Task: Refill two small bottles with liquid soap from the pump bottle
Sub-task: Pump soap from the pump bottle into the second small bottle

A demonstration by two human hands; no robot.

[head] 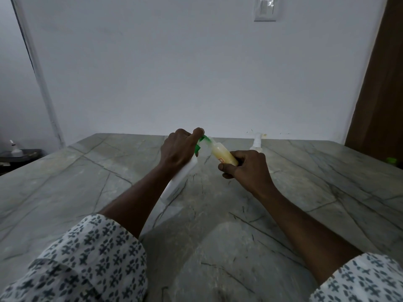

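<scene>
My left hand point(178, 149) grips the top of a white pump bottle point(181, 177) that leans on the table, with a finger lying over its green pump head point(201, 141). My right hand point(246, 168) holds a small clear bottle point(223, 154), tilted, with yellowish soap inside. The small bottle's open mouth meets the green nozzle. A second small bottle point(256, 142) stands on the table behind my right hand, partly hidden by it.
The grey marble table point(109, 182) runs to a white wall. A small green thing point(391, 160) lies at the table's right edge, by a brown door. At far left stands a dark side table with a small white bottle point(15, 149).
</scene>
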